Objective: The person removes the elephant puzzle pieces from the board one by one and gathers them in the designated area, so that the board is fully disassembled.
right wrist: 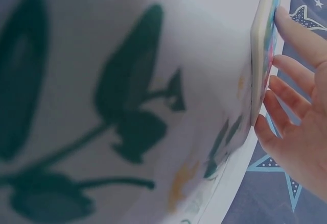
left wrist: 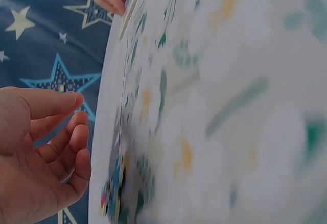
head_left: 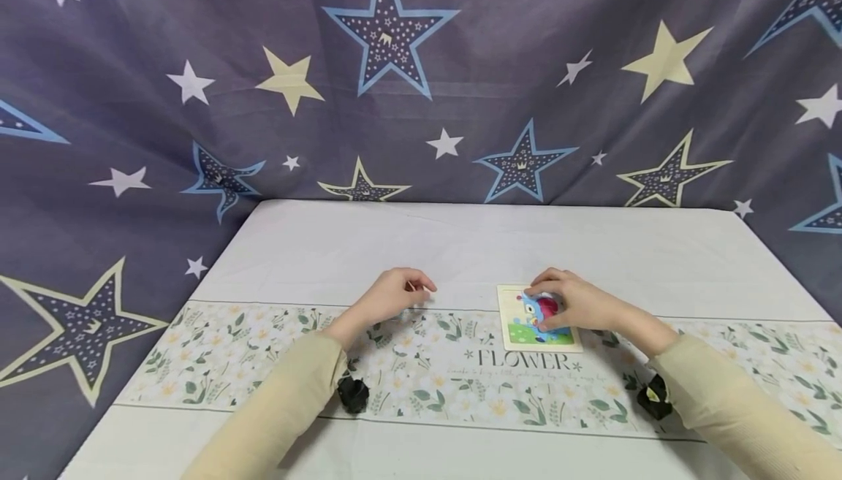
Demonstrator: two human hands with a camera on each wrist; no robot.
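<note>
A square, cream-edged picture board [head_left: 516, 337] with a blue cartoon creature on green grass lies flat on the table runner. My right hand [head_left: 575, 303] rests over its right side, fingertips touching the picture. In the right wrist view the fingers [right wrist: 288, 99] are spread along the board's face [right wrist: 261, 55]. To the left, my left hand [head_left: 392, 294] hovers above the cloth with loosely bent fingers, nothing visible between them. Below it in the left wrist view lie small colourful flat pieces [left wrist: 116, 183], seen edge-on; the hand mostly hides them in the head view.
The white table [head_left: 408, 239] carries a floral runner [head_left: 263, 348] printed with the word FLOWER. A dark star-patterned curtain [head_left: 421, 129] hangs behind and beside it. Black wrist devices [head_left: 353, 394] sit under both sleeves.
</note>
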